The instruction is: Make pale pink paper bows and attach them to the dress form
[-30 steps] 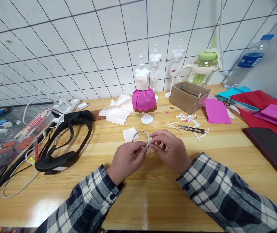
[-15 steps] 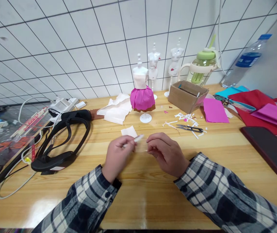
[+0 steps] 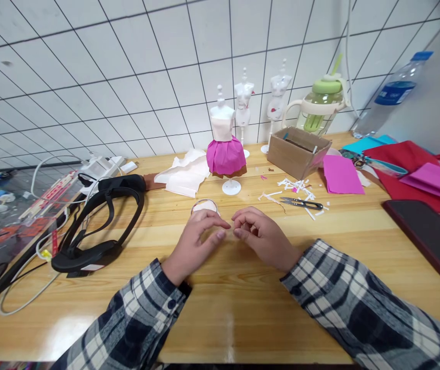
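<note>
My left hand (image 3: 196, 240) is over the middle of the table, its thumb and index finger apart with nothing seen between them. Just behind its fingers a thin ring (image 3: 215, 202), perhaps a tape roll, lies at the small pale paper piece (image 3: 204, 206). My right hand (image 3: 266, 237) has its fingers curled and pinched close to the left fingertips; whatever is in the pinch is too small to make out. Behind both hands a white dress form (image 3: 222, 112) stands upright on a round base, wearing a pale top (image 3: 222, 129) and a pleated magenta skirt (image 3: 226, 155).
Crumpled pale paper (image 3: 183, 177) and a black headset (image 3: 106, 246) are to the left. White scraps (image 3: 299, 186), small black snips (image 3: 304, 204) and a cardboard box (image 3: 294, 154) are right of centre. Farther right lie magenta paper (image 3: 342, 176), red sheets (image 3: 400, 159) and a phone (image 3: 429, 239).
The blurred white item in my left hand has left it, and its fingers have spread. A ring now shows by the small paper. My right hand has stayed nearly in place.
</note>
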`<state>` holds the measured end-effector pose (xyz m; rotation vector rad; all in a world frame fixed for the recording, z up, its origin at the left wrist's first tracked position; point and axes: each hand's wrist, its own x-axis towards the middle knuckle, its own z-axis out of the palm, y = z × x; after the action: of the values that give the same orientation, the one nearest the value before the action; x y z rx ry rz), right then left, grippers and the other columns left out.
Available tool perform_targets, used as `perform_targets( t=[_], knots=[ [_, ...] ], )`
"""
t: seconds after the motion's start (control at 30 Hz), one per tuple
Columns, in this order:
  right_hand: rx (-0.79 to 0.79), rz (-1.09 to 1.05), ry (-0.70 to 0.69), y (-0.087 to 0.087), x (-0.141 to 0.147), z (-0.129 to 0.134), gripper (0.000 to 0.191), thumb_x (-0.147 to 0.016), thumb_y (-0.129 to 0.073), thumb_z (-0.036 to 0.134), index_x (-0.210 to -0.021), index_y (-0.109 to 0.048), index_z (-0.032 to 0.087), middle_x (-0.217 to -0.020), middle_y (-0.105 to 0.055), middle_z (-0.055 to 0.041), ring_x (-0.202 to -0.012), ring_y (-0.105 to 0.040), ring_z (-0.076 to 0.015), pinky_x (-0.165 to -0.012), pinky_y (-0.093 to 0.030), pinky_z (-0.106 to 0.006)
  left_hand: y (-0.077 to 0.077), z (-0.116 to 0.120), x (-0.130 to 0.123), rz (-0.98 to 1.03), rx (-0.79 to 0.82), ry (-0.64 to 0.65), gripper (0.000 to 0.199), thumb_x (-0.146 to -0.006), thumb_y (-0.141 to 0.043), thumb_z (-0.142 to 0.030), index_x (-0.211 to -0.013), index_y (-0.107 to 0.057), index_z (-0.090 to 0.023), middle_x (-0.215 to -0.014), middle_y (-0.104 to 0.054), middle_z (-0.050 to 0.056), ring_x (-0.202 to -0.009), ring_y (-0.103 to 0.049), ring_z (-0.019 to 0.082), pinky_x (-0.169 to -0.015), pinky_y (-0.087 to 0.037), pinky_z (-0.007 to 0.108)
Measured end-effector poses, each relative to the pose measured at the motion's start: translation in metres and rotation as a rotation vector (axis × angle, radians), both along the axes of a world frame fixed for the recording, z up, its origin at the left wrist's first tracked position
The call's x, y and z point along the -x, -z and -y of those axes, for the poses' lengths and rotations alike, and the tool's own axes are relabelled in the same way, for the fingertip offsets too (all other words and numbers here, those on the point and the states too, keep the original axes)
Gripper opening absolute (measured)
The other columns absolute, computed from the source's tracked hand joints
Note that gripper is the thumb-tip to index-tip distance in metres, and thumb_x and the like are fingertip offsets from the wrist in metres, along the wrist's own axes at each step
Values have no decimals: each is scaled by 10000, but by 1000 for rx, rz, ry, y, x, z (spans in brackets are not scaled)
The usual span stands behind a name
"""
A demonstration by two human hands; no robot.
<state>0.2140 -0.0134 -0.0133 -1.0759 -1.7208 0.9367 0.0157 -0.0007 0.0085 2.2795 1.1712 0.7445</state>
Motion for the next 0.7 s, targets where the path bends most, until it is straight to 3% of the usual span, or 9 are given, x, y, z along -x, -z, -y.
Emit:
perform_targets(
  t=[0.23, 0.4, 0.5, 0.6, 0.7],
  knots=[
    [74, -72, -32, -3, 4, 5, 32, -813, -605, 206, -788, -594, 188, -1007, -605, -37, -665, -504, -98, -571, -424, -234, -2, 15, -12, 100, -52, 16, 122, -862, -594, -257, -796, -682, -205, -846, -668, 46, -848, -579, 192, -839, -430, 367],
    [126, -58, -30, -1, 4, 4, 68, -816, -623, 257, -824, -610, 191, -836, -590, -1, -578, -452, -83, -537, -407, -224, 0, 12, -11, 210, 0, 45, 98, -833, -638, -223, -792, -724, -197, -795, -679, 51, -798, -602, 181, -782, -459, 338],
    [101, -30, 62, 2, 2, 3, 229, -821, -638, 292, -1027, -607, 197, -885, -609, -2, -532, -449, -72, -510, -415, -225, 2, 9, -10, 289, 98, 6, 127, -835, -647, -242, -794, -754, -186, -796, -682, 63, -794, -615, 181, -774, -476, 325],
    [-18, 30, 155, 1, -1, 2, 400, -829, -640, 278, -1210, -538, 209, -979, -628, -14, -503, -448, -67, -500, -430, -234, 7, 6, -8, 386, 223, -28, 150, -840, -649, -257, -877, -777, -188, -905, -711, 81, -888, -638, 197, -852, -481, 329],
    [-274, 181, 161, -3, -4, 4, 175, -861, -615, 262, -1028, -645, 216, -926, -655, -14, -643, -551, -110, -633, -472, -258, 15, 5, -6, 527, 376, -61, 201, -856, -639, -267, -1010, -764, -232, -1084, -724, 68, -1060, -622, 215, -997, -434, 353]
  ],
)
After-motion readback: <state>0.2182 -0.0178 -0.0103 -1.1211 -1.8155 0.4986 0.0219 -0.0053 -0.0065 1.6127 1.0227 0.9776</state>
